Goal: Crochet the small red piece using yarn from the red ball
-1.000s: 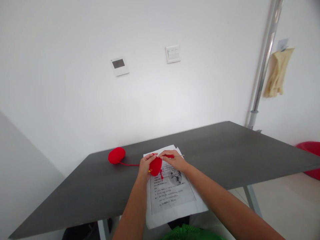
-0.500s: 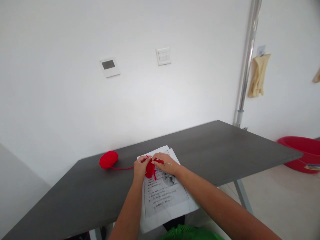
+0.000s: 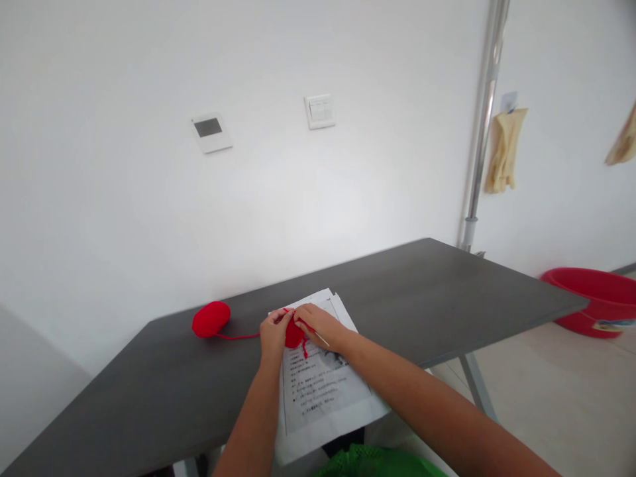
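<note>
My left hand (image 3: pixel 272 334) is closed on a small red crocheted piece (image 3: pixel 293 335), its thumb and finger pinched at the top edge. Close against it, my right hand (image 3: pixel 318 324) grips a crochet hook (image 3: pixel 322 338) whose pale end sticks out below the fingers toward the lower right. The hook's tip is hidden at the stitches. A short red yarn tail hangs below the piece. From my left hand a strand of yarn (image 3: pixel 241 337) runs left to a red ball of yarn (image 3: pixel 211 319). Beneath both hands lie printed paper sheets (image 3: pixel 325 394).
The dark grey table (image 3: pixel 397 291) stands against a white wall with a thermostat (image 3: pixel 212 133) and a light switch (image 3: pixel 320 111). A metal pole (image 3: pixel 484 126) and hanging pale gloves (image 3: pixel 505 152) are at the right. A red basin (image 3: pixel 591 291) sits on the floor.
The hook in my right hand has turned, its pale end now pointing more steeply down. The whole view has shifted slightly, so things appear a little farther left.
</note>
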Motion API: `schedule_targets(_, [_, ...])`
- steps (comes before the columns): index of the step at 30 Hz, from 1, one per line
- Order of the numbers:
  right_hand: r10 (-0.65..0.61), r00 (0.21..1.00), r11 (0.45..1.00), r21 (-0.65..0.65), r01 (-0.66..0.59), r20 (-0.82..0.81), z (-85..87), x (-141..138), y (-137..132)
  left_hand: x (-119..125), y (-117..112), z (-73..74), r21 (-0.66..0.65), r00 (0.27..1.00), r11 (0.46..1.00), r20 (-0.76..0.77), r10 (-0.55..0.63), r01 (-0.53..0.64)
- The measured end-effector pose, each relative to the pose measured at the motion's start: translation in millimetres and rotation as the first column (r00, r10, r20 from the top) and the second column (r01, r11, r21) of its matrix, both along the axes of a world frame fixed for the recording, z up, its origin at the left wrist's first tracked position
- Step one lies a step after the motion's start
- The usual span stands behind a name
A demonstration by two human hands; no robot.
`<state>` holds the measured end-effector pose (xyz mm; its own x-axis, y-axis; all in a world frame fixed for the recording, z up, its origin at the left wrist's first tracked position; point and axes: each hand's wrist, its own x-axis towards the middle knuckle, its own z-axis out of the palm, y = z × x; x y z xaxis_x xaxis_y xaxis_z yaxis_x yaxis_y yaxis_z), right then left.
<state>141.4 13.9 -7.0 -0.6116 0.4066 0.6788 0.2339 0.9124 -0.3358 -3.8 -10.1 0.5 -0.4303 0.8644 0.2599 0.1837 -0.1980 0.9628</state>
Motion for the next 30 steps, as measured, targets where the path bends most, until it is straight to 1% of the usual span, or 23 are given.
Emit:
schedule_targets(4, [0.007, 1.0, 1.0, 0.009, -0.007, -0.013, 1.9, -2.3, -2.2, 0.1, -0.5, 0.2, -0.023, 0.992, 1.0, 0.125, -0.016, 0.019])
schedule_targets(8, [0.016, 1.0, 1.0, 0.01, -0.016, -0.023, 2.5, -2.6, -3.2, 1.4, -1.3, 0.5, -0.041, 0.956, 0.996, 0.288, -0.064, 0.079])
schedule_targets(11, [0.025, 0.999, 1.0, 0.012, -0.025, -0.026, 3.5, -2.4, -3.9, 1.8, -0.9, -0.5, -0.032, 0.911, 0.99, 0.396, -0.116, 0.14])
schedule_targets(14, [0.028, 0.999, 1.0, 0.014, -0.028, -0.026, 6.1, -1.8, -5.6, 1.8, -1.0, -0.3, -0.027, 0.851, 0.978, 0.498, -0.168, 0.208])
schedule_targets(18, [0.057, 0.997, 0.998, 0.013, -0.056, -0.051, 10.1, -0.6, -8.2, 1.7, -4.9, 5.0, -0.04, 0.763, 0.948, 0.605, -0.228, 0.315])
schedule_targets(22, [0.114, 0.989, 0.993, -0.015, -0.116, -0.098, 13.7, 2.9, -10.4, 1.6, -11.1, 13.8, -0.095, 0.693, 0.926, 0.692, -0.203, 0.366])
schedule_targets(24, [0.136, 0.981, 0.987, -0.069, -0.146, -0.135, 15.2, 5.9, -11.3, 1.5, -13.6, 17.9, -0.122, 0.665, 0.922, 0.727, -0.17, 0.369])
schedule_targets(26, [0.125, 0.968, 0.97, -0.178, -0.165, -0.216, 15.7, 9.0, -11.5, 1.4, -15.7, 21.2, -0.134, 0.644, 0.917, 0.75, -0.154, 0.376])
schedule_targets(27, [0.106, 0.959, 0.951, -0.254, -0.175, -0.264, 15.7, 10.1, -11.1, 1.4, -16.7, 22.4, -0.143, 0.64, 0.913, 0.754, -0.149, 0.382])
schedule_targets(28, [0.085, 0.947, 0.92, -0.341, -0.195, -0.311, 15.5, 11.0, -10.3, 1.5, -17.5, 23.5, -0.155, 0.64, 0.909, 0.755, -0.144, 0.388])
schedule_targets(30, [0.052, 0.917, 0.835, -0.486, -0.258, -0.396, 15.2, 11.5, -7.9, 1.9, -18.9, 24.9, -0.167, 0.644, 0.905, 0.752, -0.14, 0.391])
